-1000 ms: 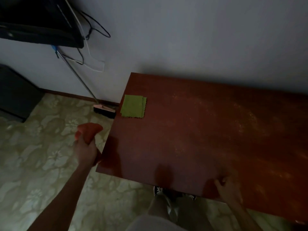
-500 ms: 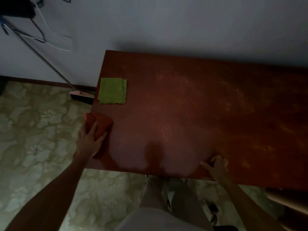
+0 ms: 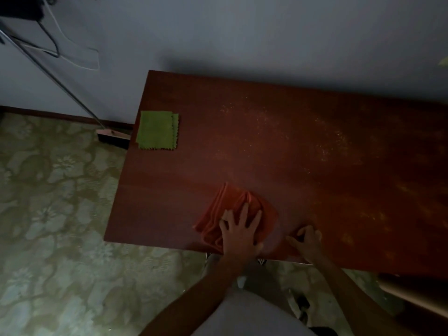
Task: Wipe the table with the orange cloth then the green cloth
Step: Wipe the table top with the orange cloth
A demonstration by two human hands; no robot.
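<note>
Left hand (image 3: 238,232) presses spread fingers flat on orange cloth (image 3: 232,209) (right hand's (image 3: 306,241) grip indiscernible); bunched folds risk skipping crumbs (image 3: 278,132).

Head view, steeply down, perhaps near table (image 3: 218,166)

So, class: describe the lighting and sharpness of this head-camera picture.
Head view: dim throughout; pale dusty sheen on the table; green cloth fairly crisp; soft blur beside the left hand pressing the orange cloth; wide-angle bending at edges.
</note>
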